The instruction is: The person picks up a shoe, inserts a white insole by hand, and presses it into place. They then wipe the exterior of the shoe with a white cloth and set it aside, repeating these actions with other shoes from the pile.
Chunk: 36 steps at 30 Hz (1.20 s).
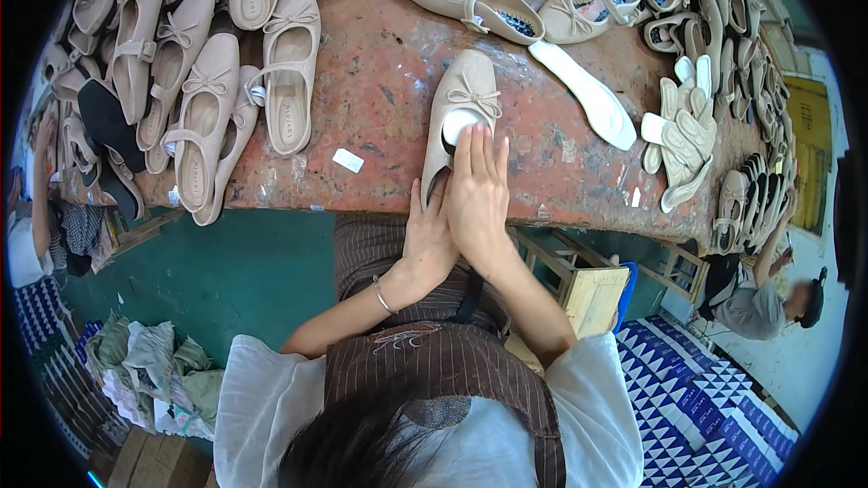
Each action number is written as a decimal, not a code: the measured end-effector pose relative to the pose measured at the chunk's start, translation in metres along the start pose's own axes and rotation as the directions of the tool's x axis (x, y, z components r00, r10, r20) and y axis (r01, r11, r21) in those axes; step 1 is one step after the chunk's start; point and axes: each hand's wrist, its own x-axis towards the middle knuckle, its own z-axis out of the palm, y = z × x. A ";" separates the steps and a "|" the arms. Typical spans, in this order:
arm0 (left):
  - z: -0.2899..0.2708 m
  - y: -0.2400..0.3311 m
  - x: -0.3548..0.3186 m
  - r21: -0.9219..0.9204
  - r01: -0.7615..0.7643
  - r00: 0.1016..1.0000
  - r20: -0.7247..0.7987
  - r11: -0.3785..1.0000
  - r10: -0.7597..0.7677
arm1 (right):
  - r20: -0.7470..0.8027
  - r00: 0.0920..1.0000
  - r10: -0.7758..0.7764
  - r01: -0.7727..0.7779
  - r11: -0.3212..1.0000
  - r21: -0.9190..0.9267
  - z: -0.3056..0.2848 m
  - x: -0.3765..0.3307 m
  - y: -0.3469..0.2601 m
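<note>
Left hand (429, 239) holds beige shoe (459, 81); right hand (478, 199) flat atop; table edge (366, 207) near; open room leftward

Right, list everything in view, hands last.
Table: one, reddish, centre
Held shoe: one, beige, table's near edge
Small piece: one, white, inside held shoe
Loose insole: one, white, right of shoe
Cut pieces: pile, cream, table's right
Other shoes: many, mostly beige, left, far, right
Label: one, white, left of shoe
Wooden furniture: uncounted, pale, below table
Patterned boxes: many, blue-white, lower right
Cloth bundles: several, green-white, lower left
Cardboard box: one, brown, bottom left
Co-worker: one, grey top, right
Apron: one, brown, lower centre
Left hand: one, bare, shoe's heel
Right hand: one, bare, shoe's opening
</note>
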 end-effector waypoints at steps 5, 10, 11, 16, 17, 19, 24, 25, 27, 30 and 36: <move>-0.002 0.001 0.002 0.043 0.001 0.998 0.063 0.999 -0.003 | 0.434 0.884 0.172 -0.264 0.951 0.161 -0.007 0.015 -0.008; 0.004 0.000 -0.003 -0.074 -0.006 0.997 -0.073 0.997 0.001 | 0.287 0.951 0.111 -0.155 0.978 0.136 -0.016 0.004 -0.014; 0.005 0.000 -0.003 -0.009 -0.013 1.000 -0.010 1.000 0.013 | 0.268 0.954 0.136 -0.184 0.969 0.163 -0.015 0.005 -0.013; 0.009 -0.001 -0.002 -0.006 0.016 0.999 -0.042 1.000 -0.016 | 0.228 0.965 0.127 -0.139 0.990 0.036 0.011 0.003 -0.007; 0.010 0.000 -0.001 -0.061 0.012 0.997 -0.073 0.998 -0.017 | 0.258 0.956 0.139 -0.135 0.990 -0.036 0.016 0.004 -0.005; 0.011 -0.001 0.001 0.036 -0.016 0.998 -0.061 0.999 0.018 | 0.334 0.933 0.135 -0.145 0.989 0.004 0.023 0.007 -0.001; 0.005 -0.006 0.000 -0.106 -0.034 0.993 -0.116 0.994 0.021 | 0.124 0.988 0.092 -0.079 0.991 -0.104 0.026 0.010 0.006; 0.004 -0.006 0.000 -0.117 -0.048 0.990 -0.140 0.992 0.032 | 0.154 0.984 0.094 -0.078 0.991 -0.104 0.029 0.011 0.004; 0.000 -0.006 0.002 -0.027 -0.042 0.995 -0.090 0.999 0.039 | 0.432 0.899 0.072 -0.067 0.997 -0.028 0.038 0.014 0.003; -0.005 0.000 0.008 0.022 -0.036 0.988 -0.146 0.999 0.039 | 0.496 0.864 0.080 -0.072 0.997 -0.036 0.053 0.024 -0.002; -0.030 -0.029 0.011 -0.163 -0.065 0.955 -0.295 0.985 0.014 | 0.191 0.944 -0.270 -0.006 0.562 0.827 0.002 0.010 0.067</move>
